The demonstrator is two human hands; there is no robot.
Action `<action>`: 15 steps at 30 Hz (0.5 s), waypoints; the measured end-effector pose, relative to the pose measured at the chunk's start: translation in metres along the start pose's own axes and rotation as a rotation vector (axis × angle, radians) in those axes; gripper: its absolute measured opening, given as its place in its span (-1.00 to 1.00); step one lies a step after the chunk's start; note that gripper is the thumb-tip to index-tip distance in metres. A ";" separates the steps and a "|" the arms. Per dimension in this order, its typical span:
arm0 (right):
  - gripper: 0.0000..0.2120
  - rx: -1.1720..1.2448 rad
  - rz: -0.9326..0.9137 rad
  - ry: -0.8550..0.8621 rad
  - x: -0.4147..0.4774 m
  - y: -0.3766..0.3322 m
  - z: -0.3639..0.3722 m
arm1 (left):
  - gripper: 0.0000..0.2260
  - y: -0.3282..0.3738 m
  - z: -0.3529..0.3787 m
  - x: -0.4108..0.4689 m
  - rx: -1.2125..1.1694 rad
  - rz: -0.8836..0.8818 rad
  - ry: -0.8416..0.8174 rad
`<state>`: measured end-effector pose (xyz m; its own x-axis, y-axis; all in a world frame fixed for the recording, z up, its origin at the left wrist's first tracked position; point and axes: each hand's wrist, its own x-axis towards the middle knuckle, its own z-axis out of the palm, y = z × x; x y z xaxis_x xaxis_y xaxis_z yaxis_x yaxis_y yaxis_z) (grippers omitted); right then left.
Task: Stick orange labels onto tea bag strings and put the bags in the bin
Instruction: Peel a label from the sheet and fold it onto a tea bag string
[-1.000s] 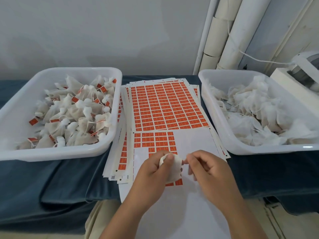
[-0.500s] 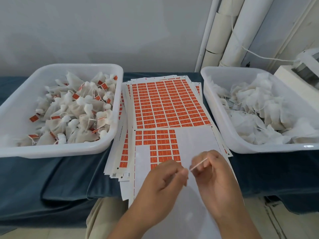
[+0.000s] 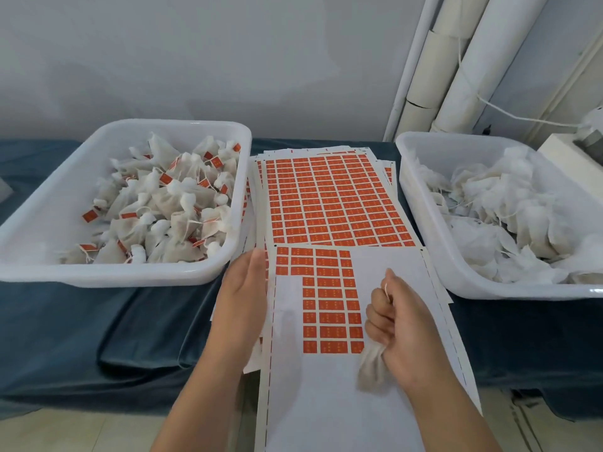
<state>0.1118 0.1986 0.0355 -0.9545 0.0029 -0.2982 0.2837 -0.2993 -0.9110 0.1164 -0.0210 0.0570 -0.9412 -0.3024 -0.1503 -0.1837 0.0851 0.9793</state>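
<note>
Head view: soft bag

The right hand (image 3: 401,318) curls round a tea bag (image 3: 372,370), drooping limp and seemingly light over the label sheet (image 3: 326,402). The left hand (image 3: 244,295) lies flat, empty. Best pinch its string (image 3: 387,289), not the flimsy bag.

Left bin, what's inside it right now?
The left bin holds a heap of white tea bags, many carrying orange labels. Bags lower in the heap and the floor beneath are covered.

Soft even light, perhaps edge-warped.
</note>
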 end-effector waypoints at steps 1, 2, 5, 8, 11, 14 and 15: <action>-0.51 -0.062 0.025 0.010 0.000 0.002 0.002 | -0.77 -0.001 -0.002 0.003 0.012 -0.027 0.016; -0.51 -0.103 0.048 0.018 0.000 0.003 0.005 | -0.72 -0.001 -0.003 0.006 0.047 -0.059 0.021; -0.61 -0.175 0.033 -0.033 -0.005 0.000 0.015 | -0.61 -0.001 -0.004 0.011 0.189 -0.091 -0.063; -0.74 -0.291 -0.042 -0.095 -0.009 -0.006 0.029 | -0.89 -0.005 -0.004 0.008 0.210 -0.051 -0.094; -0.89 -0.519 -0.217 -0.081 -0.005 -0.009 0.045 | -0.93 -0.002 -0.004 0.000 0.142 -0.045 -0.106; -0.81 -0.816 -0.525 -0.042 -0.001 -0.011 0.057 | -0.80 0.007 -0.003 -0.010 0.108 0.026 -0.133; -0.71 -0.908 -0.633 -0.035 0.000 -0.010 0.058 | -0.76 0.009 -0.004 -0.013 0.100 0.048 -0.133</action>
<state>0.1032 0.1460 0.0616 -0.9490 -0.1233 0.2902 -0.3081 0.5579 -0.7706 0.1283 -0.0196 0.0685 -0.9777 -0.1676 -0.1267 -0.1585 0.1927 0.9684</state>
